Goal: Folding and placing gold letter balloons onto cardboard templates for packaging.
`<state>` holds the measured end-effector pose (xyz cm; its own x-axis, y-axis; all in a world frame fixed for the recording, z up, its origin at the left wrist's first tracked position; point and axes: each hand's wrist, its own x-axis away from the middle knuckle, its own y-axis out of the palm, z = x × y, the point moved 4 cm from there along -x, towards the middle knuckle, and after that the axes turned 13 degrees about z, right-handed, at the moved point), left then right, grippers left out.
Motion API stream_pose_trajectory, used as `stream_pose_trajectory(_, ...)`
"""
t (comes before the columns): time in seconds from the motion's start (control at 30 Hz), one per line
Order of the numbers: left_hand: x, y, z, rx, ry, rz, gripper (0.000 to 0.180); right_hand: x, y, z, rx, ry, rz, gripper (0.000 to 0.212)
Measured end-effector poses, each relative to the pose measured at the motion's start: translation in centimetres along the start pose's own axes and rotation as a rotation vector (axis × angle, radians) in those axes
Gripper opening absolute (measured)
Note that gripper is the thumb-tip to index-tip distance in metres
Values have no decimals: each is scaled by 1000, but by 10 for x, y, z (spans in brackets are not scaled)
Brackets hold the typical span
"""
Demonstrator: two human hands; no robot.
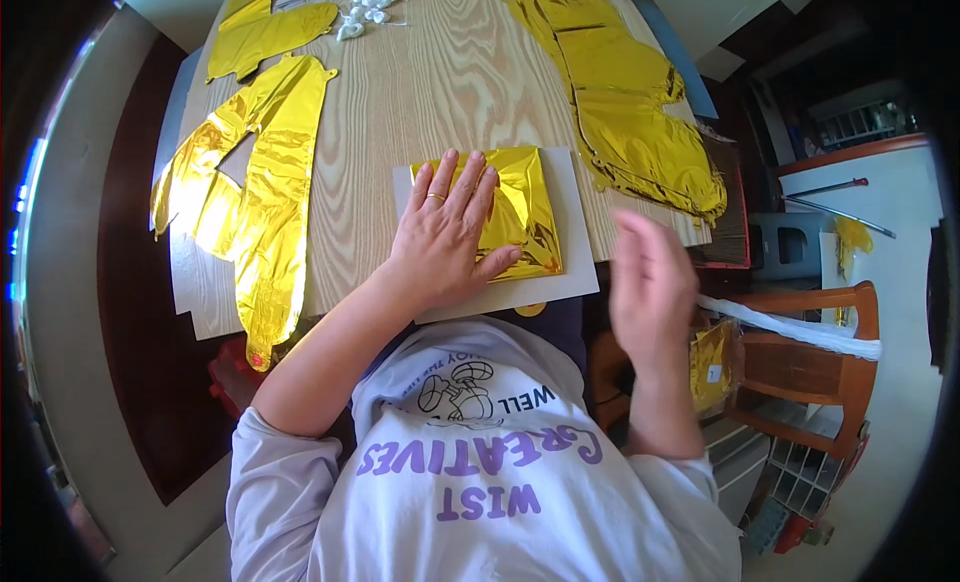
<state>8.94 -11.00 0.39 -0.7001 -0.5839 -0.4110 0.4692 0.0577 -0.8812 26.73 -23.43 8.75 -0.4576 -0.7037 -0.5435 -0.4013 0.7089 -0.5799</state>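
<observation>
My left hand (452, 225) lies flat with fingers spread on a folded gold foil balloon (527, 212). Its palm and fingers cover the left part of that shiny square packet. Under the packet is a pale grey board (577, 222) at the table's near edge. Off to the right of the board, my right hand (652, 282) is raised in the air, slightly blurred. Its fingers are stretched out side by side, and nothing shows in them.
A flat gold foil balloon (275, 172) with a triangular hole hangs over the wooden table's (440, 72) left near edge. Another gold foil piece (265, 37) lies behind it, beside white ribbon bundles (375, 2). Stacked gold balloons (630, 112) cover the right side. A wooden chair (800, 372) stands at right.
</observation>
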Motion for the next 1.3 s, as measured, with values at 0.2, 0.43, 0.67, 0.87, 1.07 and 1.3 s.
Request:
stream_pose_trajectory(0.2, 7, 9, -3, -27, 69, 53, 91, -4, 125, -11, 165, -415, -448, 72)
stream_pose_trajectory(0.43, 7, -5, 0, 125, -15, 32, 91, 6, 118, 29, 338, -415, -491, 83)
stream_pose_trajectory(0.67, 18, -12, -16, -32, -92, 24, 92, 5, 116, 27, 310, -408, -496, 82)
stream_pose_trajectory(0.87, 22, -14, -22, -52, -110, 2, 91, -8, 97, 32, 64, -273, -365, 64)
stream_pose_trajectory(1.07, 11, -28, -23, -14, -126, -18, 87, 0, 4, 57, 159, 247, -239, 31)
stream_pose_trajectory(1.3, -36, -17, -5, 79, -2, 40, 75, 62, 24, 76, -488, 889, -452, 25)
